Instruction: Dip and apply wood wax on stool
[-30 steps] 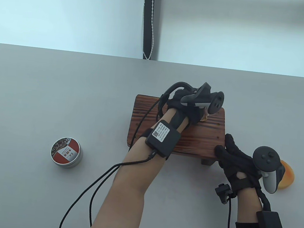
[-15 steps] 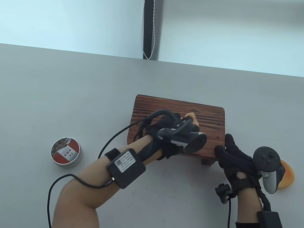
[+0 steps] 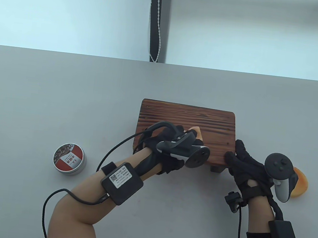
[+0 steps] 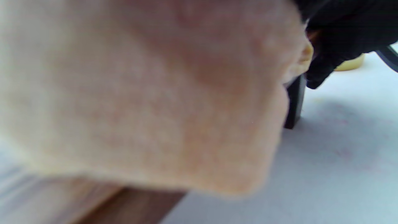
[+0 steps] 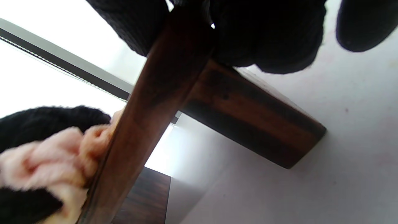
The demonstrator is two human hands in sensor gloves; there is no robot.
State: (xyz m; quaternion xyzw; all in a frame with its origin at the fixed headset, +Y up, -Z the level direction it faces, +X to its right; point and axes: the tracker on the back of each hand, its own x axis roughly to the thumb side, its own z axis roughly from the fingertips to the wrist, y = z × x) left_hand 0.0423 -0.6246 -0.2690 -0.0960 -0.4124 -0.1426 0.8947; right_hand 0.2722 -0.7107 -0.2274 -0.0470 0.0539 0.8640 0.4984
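So the little dark wooden stool (image 3: 187,119) is sitting about mid-table, a bit right of centre. The left hand (image 3: 172,149) is clutching a peach-coloured cloth (image 3: 197,132), fingers curled round it, and pressing it onto the near half of the seat; in the left wrist view that cloth (image 4: 149,93) is filling nearly the whole frame, pretty blurry. The right hand (image 3: 245,166) is gripping the stool's near right corner, thumb on the near edge and fingers lying on top; the right wrist view is showing the fingers (image 5: 267,34) wrapping the seat edge from below, with the cloth bunched against the seat's other face. The wax tin (image 3: 69,159), red-and-white label, is sitting well left of the stool with its lid on. Something round and orange (image 3: 300,184) is poking out on the grey table (image 3: 49,98) just behind the right hand, can't tell what it is.
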